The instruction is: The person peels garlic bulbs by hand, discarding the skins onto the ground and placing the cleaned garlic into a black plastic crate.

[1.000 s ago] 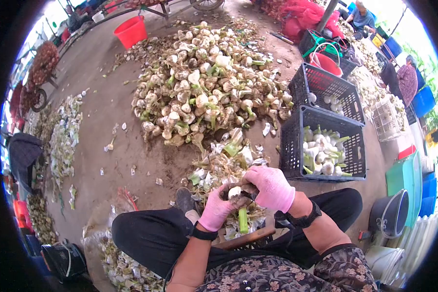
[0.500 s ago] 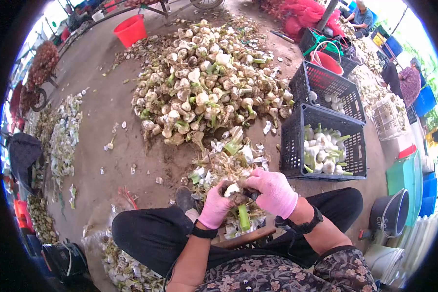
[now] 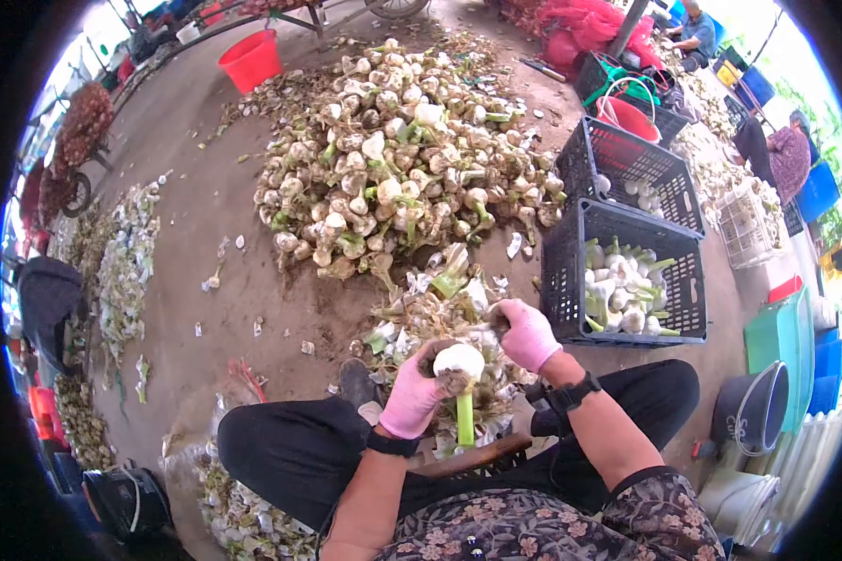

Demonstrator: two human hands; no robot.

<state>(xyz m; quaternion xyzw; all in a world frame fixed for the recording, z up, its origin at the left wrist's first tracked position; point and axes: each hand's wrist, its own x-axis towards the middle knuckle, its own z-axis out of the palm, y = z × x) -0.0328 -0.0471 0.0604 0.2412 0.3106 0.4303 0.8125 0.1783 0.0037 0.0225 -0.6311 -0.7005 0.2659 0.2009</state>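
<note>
My left hand [image 3: 415, 395], in a pink glove with dirty fingertips, is closed around a garlic bulb [image 3: 459, 361]. The bulb's white top shows, and its green stem points down toward my lap. Up and to the right of it, my right hand [image 3: 528, 336], gloved alike, is apart from the bulb with its fingers curled together. Whatever may be in those fingers is hidden. Under both hands lies a heap of garlic skins and stem scraps [image 3: 402, 323].
Ahead is a large pile of untrimmed garlic [image 3: 393, 168]. At right, a black crate [image 3: 557, 290] holds cleaned bulbs, with another crate [image 3: 617, 140] behind it. A red bucket [image 3: 251, 60] stands beyond the pile. A person [image 3: 789, 164] sits at far right.
My right hand has moved up and away from the garlic bulb. More of the bulb's white surface now shows in my left hand, which stays nearly in place.
</note>
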